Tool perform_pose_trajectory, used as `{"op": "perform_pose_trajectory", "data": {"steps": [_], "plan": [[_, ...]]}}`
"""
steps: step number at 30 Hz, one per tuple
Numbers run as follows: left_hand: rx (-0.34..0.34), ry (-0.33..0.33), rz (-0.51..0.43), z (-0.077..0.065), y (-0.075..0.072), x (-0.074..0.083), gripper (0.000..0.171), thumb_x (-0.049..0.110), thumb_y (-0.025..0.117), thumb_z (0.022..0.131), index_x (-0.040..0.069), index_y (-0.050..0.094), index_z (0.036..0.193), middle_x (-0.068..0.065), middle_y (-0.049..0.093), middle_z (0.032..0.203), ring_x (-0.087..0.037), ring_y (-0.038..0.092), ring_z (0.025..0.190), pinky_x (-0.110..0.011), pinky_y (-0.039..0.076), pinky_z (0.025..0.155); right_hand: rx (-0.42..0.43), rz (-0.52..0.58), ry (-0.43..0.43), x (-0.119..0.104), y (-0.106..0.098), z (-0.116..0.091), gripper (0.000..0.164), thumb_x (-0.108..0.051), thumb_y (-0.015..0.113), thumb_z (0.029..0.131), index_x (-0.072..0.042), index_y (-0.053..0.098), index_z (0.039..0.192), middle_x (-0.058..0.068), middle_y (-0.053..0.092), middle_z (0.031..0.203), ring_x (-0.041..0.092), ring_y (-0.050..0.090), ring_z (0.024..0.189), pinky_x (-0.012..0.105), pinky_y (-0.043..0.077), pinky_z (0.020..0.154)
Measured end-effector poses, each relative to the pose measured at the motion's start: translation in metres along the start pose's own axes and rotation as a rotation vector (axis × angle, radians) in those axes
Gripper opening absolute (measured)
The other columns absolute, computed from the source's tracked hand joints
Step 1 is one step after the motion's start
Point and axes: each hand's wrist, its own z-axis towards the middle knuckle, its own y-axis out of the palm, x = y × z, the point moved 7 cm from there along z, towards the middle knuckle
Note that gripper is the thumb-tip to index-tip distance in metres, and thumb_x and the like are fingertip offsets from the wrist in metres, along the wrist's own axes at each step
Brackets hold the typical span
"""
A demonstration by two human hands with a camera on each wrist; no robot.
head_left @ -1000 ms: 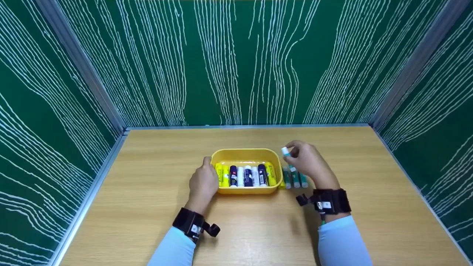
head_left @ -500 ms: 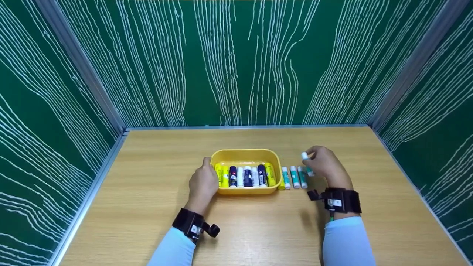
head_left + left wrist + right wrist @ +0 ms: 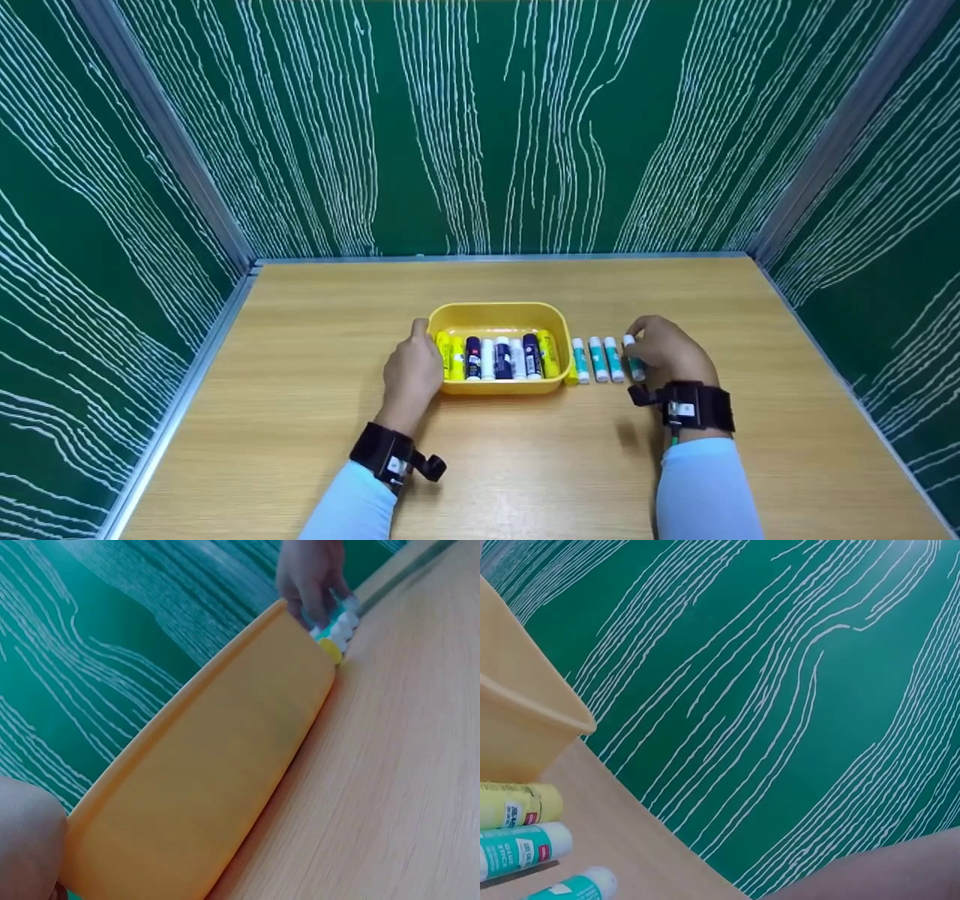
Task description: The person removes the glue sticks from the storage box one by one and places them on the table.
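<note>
My left hand [image 3: 414, 367] grips the left end of a yellow plastic bin [image 3: 495, 388]. Inside it a row of glue sticks lies side by side: yellow, dark navy and white ones. My right hand [image 3: 675, 352] pinches a teal glue stick with a white cap [image 3: 630, 342], low at the right end of a row on the table. Three teal glue sticks [image 3: 598, 360] lie left of it. A yellow glue stick [image 3: 517, 806] lies between them and the bin, printed side visible in the right wrist view. The right fingertips are partly hidden in the head view.
A wooden table [image 3: 495, 465] carries everything. Green panels [image 3: 502, 127] with wavy white lines stand behind it and at both sides, joined by grey metal posts [image 3: 176, 142]. The bin's long wall fills much of the left wrist view.
My right hand has carried the teal glue stick rightward past the others, then lowered it to the row's right end. My left hand has stayed on the bin.
</note>
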Motion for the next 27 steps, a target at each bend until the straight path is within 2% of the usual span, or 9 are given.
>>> {"op": "perform_pose_trajectory", "data": {"steps": [6,9,13,17,24,27], "plan": [[0.006,0.014,0.001,0.000,0.000,0.000,0.046,0.026,0.041,0.123,0.012,0.049,0.167,-0.010,0.073,0.083,-0.024,0.064,0.065,-0.035,0.045,0.056,-0.017,0.069,0.041,-0.001,0.010,0.004,0.044,-0.027,0.064,0.115,-0.001,0.061,0.150,0.021,0.071,0.125,0.034,0.069,0.104,0.040,0.058,0.083],[0.005,0.013,0.002,0.000,0.000,0.000,0.046,0.026,0.041,0.123,0.012,0.049,0.166,-0.011,0.074,0.085,-0.024,0.065,0.066,-0.035,0.046,0.056,-0.025,0.124,0.067,-0.002,0.015,0.005,0.041,-0.031,0.064,0.116,-0.004,0.062,0.147,0.020,0.071,0.123,0.033,0.069,0.102,0.037,0.059,0.077],[0.007,0.012,-0.001,0.000,0.000,0.000,0.046,0.026,0.041,0.124,0.012,0.050,0.166,-0.014,0.077,0.091,-0.024,0.067,0.069,-0.035,0.047,0.058,-0.036,0.116,0.049,-0.007,0.019,0.008,0.040,-0.027,0.063,0.117,-0.005,0.061,0.150,0.022,0.069,0.132,0.035,0.069,0.106,0.037,0.061,0.079],[0.008,0.017,-0.012,0.000,0.001,0.001,0.046,0.026,0.040,0.124,0.010,0.049,0.166,-0.012,0.073,0.083,-0.024,0.065,0.065,-0.034,0.045,0.056,-0.037,0.103,0.047,-0.013,0.021,0.007,0.037,-0.023,0.059,0.118,-0.006,0.060,0.152,0.021,0.066,0.139,0.035,0.067,0.113,0.038,0.060,0.084],[0.031,0.044,0.008,0.000,0.000,0.002,0.043,0.023,0.042,0.123,0.009,0.053,0.162,-0.014,0.074,0.083,-0.023,0.063,0.065,-0.035,0.042,0.056,-0.058,0.257,0.097,-0.013,0.027,0.001,0.032,-0.020,0.054,0.120,-0.008,0.058,0.150,0.023,0.063,0.135,0.037,0.069,0.104,0.043,0.065,0.075],[0.020,0.036,-0.001,0.000,0.000,0.002,0.044,0.024,0.041,0.124,0.009,0.052,0.163,-0.012,0.072,0.080,-0.023,0.062,0.064,-0.034,0.042,0.055,-0.046,0.251,0.108,-0.012,0.027,0.001,0.030,-0.020,0.055,0.120,-0.011,0.059,0.148,0.022,0.063,0.134,0.037,0.068,0.102,0.043,0.065,0.074]]}}
